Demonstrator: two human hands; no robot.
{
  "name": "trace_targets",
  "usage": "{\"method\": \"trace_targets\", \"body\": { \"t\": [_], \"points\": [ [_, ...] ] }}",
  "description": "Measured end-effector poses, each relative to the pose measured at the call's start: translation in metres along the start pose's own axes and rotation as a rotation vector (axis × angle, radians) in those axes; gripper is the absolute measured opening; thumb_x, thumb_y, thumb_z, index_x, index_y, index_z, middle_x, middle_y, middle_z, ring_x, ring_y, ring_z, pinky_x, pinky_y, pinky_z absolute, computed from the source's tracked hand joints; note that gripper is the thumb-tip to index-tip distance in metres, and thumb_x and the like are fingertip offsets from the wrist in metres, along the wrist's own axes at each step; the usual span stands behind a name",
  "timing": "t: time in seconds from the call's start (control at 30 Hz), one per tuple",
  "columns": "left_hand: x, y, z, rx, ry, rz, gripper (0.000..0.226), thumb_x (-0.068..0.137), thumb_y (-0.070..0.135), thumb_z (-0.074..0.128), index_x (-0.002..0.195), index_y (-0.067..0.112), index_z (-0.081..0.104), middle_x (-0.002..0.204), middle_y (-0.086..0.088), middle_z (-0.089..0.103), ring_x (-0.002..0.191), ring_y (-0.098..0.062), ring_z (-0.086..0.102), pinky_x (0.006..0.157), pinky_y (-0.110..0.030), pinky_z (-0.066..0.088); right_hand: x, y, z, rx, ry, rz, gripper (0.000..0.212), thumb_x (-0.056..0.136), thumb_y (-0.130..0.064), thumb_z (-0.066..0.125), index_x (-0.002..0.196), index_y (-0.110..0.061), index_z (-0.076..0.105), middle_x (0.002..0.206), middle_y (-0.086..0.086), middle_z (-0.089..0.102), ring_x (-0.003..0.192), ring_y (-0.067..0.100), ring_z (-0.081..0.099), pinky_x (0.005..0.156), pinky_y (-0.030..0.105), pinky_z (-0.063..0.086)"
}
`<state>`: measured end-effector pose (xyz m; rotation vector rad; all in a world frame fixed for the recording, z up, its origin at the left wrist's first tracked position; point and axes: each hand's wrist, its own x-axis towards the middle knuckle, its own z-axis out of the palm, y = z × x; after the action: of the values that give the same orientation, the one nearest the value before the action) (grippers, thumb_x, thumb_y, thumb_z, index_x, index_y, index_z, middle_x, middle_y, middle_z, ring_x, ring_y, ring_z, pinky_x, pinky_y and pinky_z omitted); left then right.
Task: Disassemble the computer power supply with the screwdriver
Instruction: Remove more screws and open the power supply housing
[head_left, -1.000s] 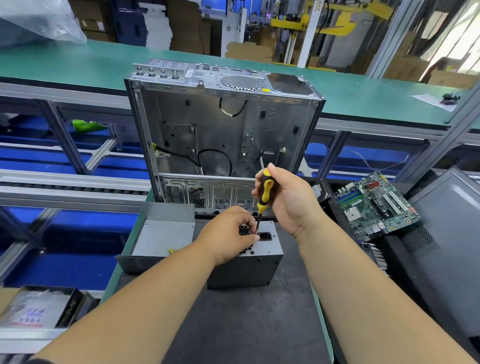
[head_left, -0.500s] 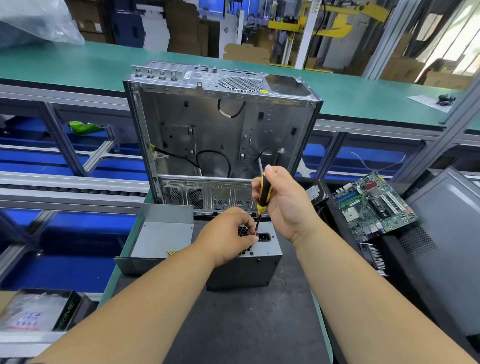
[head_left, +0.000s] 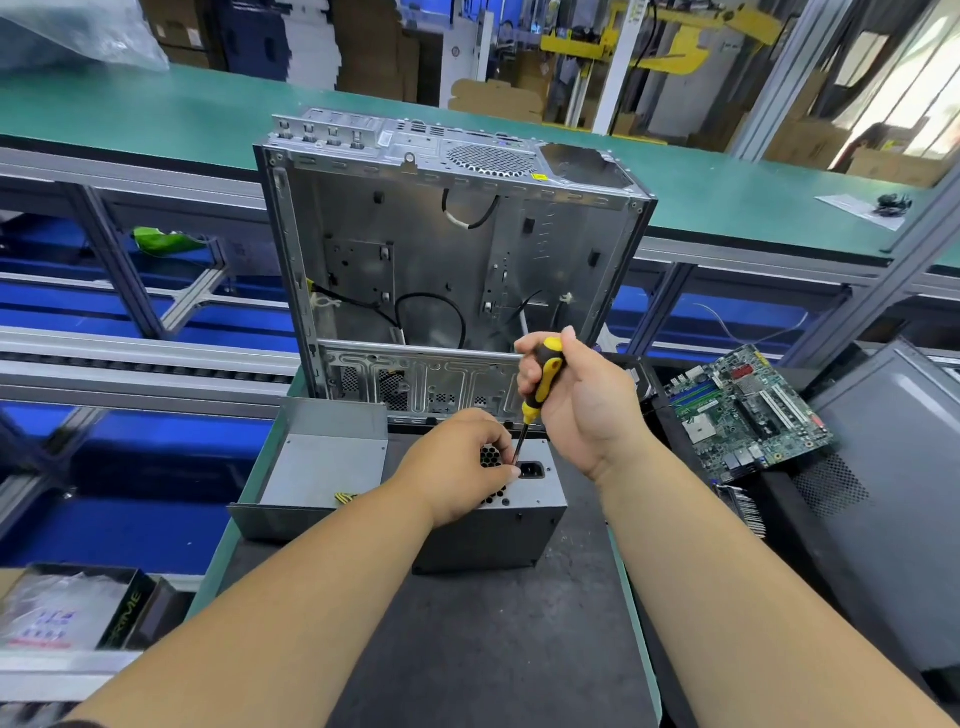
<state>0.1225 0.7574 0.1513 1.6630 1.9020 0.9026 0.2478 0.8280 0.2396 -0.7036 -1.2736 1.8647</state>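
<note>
A grey metal power supply (head_left: 524, 525) stands on the dark mat, its top face showing a honeycomb vent and a black power socket. My right hand (head_left: 576, 400) grips the black-and-yellow handle of a screwdriver (head_left: 543, 382), held nearly upright with its shaft running down to the top face beside the socket. My left hand (head_left: 457, 467) lies curled on the vent, fingertips pinching the lower shaft near the tip. The tip and any screw are hidden behind those fingers.
An emptied silver computer case (head_left: 457, 260) stands upright just behind the power supply. A grey metal cover (head_left: 322, 462) lies to its left. A green motherboard (head_left: 748, 405) and a dark case panel (head_left: 893, 493) lie on the right. A green conveyor (head_left: 156, 109) runs behind.
The right hand has twisted slightly round the screwdriver handle, which shows more yellow than half a second ago. The left hand has stayed on the vent.
</note>
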Motion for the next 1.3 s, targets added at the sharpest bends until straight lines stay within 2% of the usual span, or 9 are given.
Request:
{"method": "trace_targets", "body": {
  "t": [0.13, 0.23, 0.37, 0.47, 0.63, 0.77, 0.97, 1.17, 1.3],
  "points": [
    [0.0, 0.001, -0.001, 0.006, -0.003, -0.003, 0.016, 0.08, 0.037, 0.073, 0.074, 0.038, 0.058, 0.106, 0.022, 0.054, 0.101, -0.002, 0.055, 0.092, -0.035, 0.048, 0.0, 0.006, -0.004, -0.009, -0.003, -0.021, 0.036, 0.101, -0.044, 0.041, 0.094, -0.013, 0.057, 0.068, -0.001, 0.049, 0.063, 0.013, 0.045, 0.065, 0.024, 0.042],
    [0.0, 0.001, -0.001, 0.016, -0.009, 0.0, 0.015, 0.081, 0.039, 0.072, 0.076, 0.038, 0.058, 0.106, 0.022, 0.053, 0.101, -0.004, 0.054, 0.092, -0.035, 0.048, -0.001, 0.01, -0.004, -0.07, 0.007, -0.068, 0.024, 0.092, -0.04, 0.052, 0.088, -0.017, 0.052, 0.074, -0.001, 0.058, 0.067, 0.014, 0.05, 0.071, 0.029, 0.043],
    [0.001, 0.001, -0.001, 0.017, -0.006, 0.003, 0.017, 0.08, 0.04, 0.073, 0.074, 0.038, 0.057, 0.104, 0.021, 0.054, 0.099, -0.004, 0.055, 0.09, -0.036, 0.049, -0.002, 0.008, -0.005, -0.107, 0.011, -0.066, 0.024, 0.09, -0.04, 0.054, 0.084, -0.02, 0.064, 0.083, -0.002, 0.065, 0.076, 0.016, 0.06, 0.082, 0.034, 0.047],
    [0.001, 0.0, 0.0, 0.017, -0.004, -0.003, 0.016, 0.079, 0.042, 0.073, 0.074, 0.039, 0.058, 0.102, 0.022, 0.053, 0.096, -0.002, 0.055, 0.088, -0.035, 0.05, -0.004, 0.007, -0.005, -0.138, -0.007, -0.051, 0.032, 0.1, -0.037, 0.049, 0.09, -0.015, 0.07, 0.084, -0.001, 0.066, 0.08, 0.016, 0.061, 0.086, 0.035, 0.049],
    [0.001, 0.0, 0.0, -0.004, -0.002, -0.003, 0.017, 0.078, 0.04, 0.074, 0.073, 0.039, 0.058, 0.103, 0.021, 0.054, 0.097, -0.001, 0.055, 0.089, -0.036, 0.049, -0.004, 0.005, 0.0, -0.051, -0.041, -0.011, 0.048, 0.108, -0.035, 0.033, 0.094, -0.005, 0.068, 0.073, 0.003, 0.054, 0.071, 0.015, 0.05, 0.074, 0.027, 0.047],
    [0.001, 0.001, -0.001, -0.005, -0.007, -0.001, 0.017, 0.078, 0.038, 0.074, 0.073, 0.038, 0.058, 0.103, 0.02, 0.055, 0.098, -0.003, 0.056, 0.09, -0.037, 0.049, -0.002, 0.009, 0.0, -0.034, -0.031, -0.009, 0.054, 0.107, -0.043, 0.026, 0.095, -0.008, 0.066, 0.066, 0.002, 0.045, 0.064, 0.013, 0.043, 0.068, 0.025, 0.042],
    [0.001, 0.001, -0.002, -0.005, -0.017, -0.003, 0.017, 0.079, 0.038, 0.074, 0.073, 0.039, 0.058, 0.105, 0.021, 0.054, 0.101, -0.003, 0.055, 0.092, -0.038, 0.049, 0.0, 0.012, -0.006, -0.06, -0.016, -0.056, 0.029, 0.095, -0.045, 0.048, 0.087, -0.018, 0.045, 0.071, -0.001, 0.052, 0.065, 0.015, 0.045, 0.071, 0.029, 0.04],
    [0.003, 0.001, -0.002, 0.001, -0.021, -0.01, 0.016, 0.08, 0.04, 0.073, 0.074, 0.039, 0.058, 0.104, 0.022, 0.054, 0.101, -0.003, 0.055, 0.092, -0.038, 0.049, 0.003, 0.011, -0.009, -0.065, 0.018, -0.056, 0.035, 0.099, -0.04, 0.05, 0.081, -0.017, 0.07, 0.079, 0.0, 0.064, 0.073, 0.015, 0.062, 0.082, 0.034, 0.052],
    [0.003, 0.001, -0.003, -0.007, -0.026, -0.006, 0.016, 0.079, 0.038, 0.074, 0.074, 0.038, 0.059, 0.104, 0.021, 0.054, 0.101, -0.003, 0.055, 0.092, -0.039, 0.049, 0.003, 0.005, -0.006, -0.033, -0.015, -0.001, 0.051, 0.107, -0.038, 0.035, 0.078, -0.013, 0.069, 0.068, 0.003, 0.056, 0.066, 0.015, 0.053, 0.074, 0.029, 0.049]
  ]
}}
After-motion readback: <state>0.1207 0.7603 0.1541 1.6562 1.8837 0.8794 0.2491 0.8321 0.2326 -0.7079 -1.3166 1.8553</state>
